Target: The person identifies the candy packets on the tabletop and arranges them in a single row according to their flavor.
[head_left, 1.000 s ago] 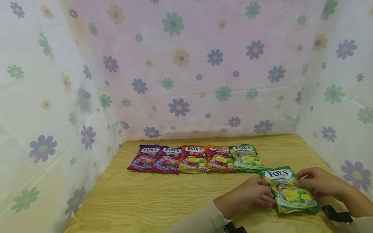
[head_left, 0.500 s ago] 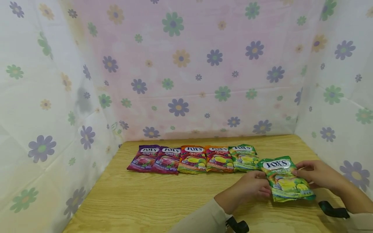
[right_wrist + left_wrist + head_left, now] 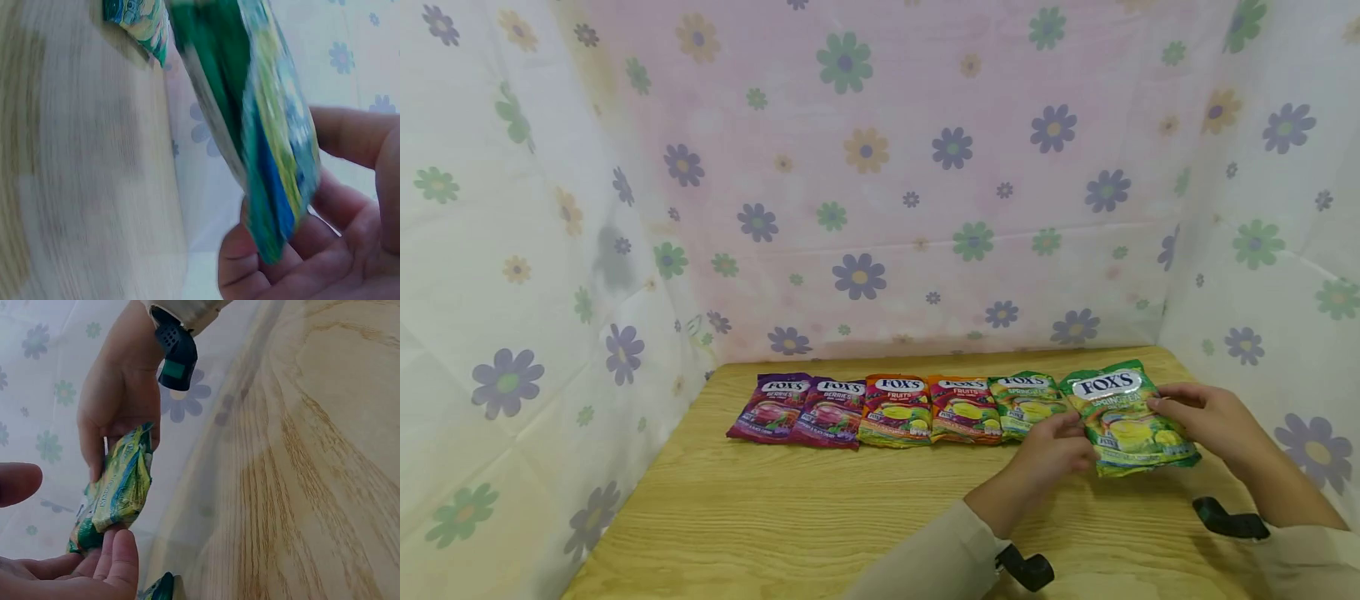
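A green Fox's Spring Tea candy bag (image 3: 1126,429) is held above the right side of the table, its lower edge off the wood. My right hand (image 3: 1213,423) pinches its right edge, thumb on the front and fingers behind, as the right wrist view shows with the bag (image 3: 275,144) seen edge-on. My left hand (image 3: 1047,458) is at the bag's left edge. In the left wrist view its fingers (image 3: 115,565) lie under the bag (image 3: 122,481), while the thumb stands apart from it. Just left of the held bag lies a second green candy bag (image 3: 1026,400).
Two orange Fox's Fruits bags (image 3: 897,417) and two purple Fox's Berries bags (image 3: 831,417) continue the row leftward along the back of the wooden table (image 3: 775,517). Flowered cloth (image 3: 895,208) walls the table at the back and both sides.
The held green bag has risen off the table and moved back toward the right end of the row. Both hands have moved with it, and the left thumb now stands off the bag.
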`<state>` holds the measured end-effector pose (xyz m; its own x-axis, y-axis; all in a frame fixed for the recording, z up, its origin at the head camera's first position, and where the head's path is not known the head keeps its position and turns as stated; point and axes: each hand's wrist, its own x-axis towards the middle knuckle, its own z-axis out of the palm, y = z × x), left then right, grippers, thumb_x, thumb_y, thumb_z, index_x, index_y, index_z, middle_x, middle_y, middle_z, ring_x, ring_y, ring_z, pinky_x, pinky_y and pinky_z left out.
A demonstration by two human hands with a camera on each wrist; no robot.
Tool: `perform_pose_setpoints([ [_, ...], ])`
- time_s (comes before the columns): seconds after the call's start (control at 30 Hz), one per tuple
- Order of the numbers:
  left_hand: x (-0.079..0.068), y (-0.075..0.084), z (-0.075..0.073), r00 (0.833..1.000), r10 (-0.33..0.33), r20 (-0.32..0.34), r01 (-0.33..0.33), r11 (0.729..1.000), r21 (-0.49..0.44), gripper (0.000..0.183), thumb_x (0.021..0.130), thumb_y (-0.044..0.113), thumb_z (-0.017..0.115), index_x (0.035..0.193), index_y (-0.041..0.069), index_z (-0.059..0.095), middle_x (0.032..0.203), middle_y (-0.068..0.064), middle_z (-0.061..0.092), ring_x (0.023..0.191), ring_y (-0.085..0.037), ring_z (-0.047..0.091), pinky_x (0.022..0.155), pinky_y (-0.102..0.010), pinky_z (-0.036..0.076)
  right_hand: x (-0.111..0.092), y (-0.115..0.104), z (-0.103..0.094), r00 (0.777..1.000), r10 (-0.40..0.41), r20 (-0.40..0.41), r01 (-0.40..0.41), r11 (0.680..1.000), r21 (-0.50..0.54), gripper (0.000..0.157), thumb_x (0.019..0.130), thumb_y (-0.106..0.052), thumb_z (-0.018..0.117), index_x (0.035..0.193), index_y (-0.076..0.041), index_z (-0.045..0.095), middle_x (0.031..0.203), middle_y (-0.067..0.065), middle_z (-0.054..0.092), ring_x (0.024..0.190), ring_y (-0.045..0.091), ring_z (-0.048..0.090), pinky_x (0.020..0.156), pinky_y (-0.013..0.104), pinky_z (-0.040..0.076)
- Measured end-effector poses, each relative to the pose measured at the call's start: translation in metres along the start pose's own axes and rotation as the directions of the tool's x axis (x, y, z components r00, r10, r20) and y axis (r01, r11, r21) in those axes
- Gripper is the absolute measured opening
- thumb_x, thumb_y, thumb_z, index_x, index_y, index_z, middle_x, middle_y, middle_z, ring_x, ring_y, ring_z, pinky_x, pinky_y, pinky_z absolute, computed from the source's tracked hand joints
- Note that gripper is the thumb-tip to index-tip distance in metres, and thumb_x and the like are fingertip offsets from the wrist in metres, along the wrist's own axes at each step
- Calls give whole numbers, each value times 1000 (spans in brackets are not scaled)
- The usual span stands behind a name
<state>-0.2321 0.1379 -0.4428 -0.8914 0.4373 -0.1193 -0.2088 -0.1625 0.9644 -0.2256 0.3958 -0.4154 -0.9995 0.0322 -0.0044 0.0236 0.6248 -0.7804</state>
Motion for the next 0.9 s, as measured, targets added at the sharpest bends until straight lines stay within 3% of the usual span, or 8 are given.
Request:
perform_pose_setpoints([
  [0.2,10,1,4,997,66,-32,-66,998,-1,61,83,-2,67,142,9,60,131,-3,65,111,-18,65,99,-44,56,12,-6,8,992,52,-113,-39,993,115,80,102,-55,58,153,5,44,106,-5,65,80,7,66,66,31,60],
  [0.43,22,1,0,994,111,19,-110,993,-48,68,84,-5,63,150,4,51,147,-10,58,137,-24,54,107,-42,53,23,-1,19,983,38,-181,16,958,286,67,104,-34,62,153,7,43,95,-33,61,83,-3,65,68,23,59],
  [0.6,27,-1,-2,992,126,8,-125,989,-78,69,83,-5,63,151,4,50,155,-13,51,146,-27,46,114,-44,47,28,8,27,982,-9,-188,88,903,421,60,103,-21,66,154,2,44,104,-35,64,92,-7,66,73,16,58],
  [0.77,32,-6,-3,993,116,-3,-116,989,-95,68,84,-4,62,151,3,50,157,-14,49,149,-30,43,118,-48,42,29,17,33,986,-48,-158,126,838,531,64,102,-13,65,157,5,36,109,-32,64,96,-10,65,75,15,58],
  [0.9,37,-12,-4,994,105,-30,-108,984,-141,69,84,-5,61,151,1,49,160,-16,45,151,-34,39,119,-51,40,31,22,38,991,-43,-128,105,840,533,65,104,-12,63,158,6,32,111,-31,62,97,-12,64,77,14,57],
])
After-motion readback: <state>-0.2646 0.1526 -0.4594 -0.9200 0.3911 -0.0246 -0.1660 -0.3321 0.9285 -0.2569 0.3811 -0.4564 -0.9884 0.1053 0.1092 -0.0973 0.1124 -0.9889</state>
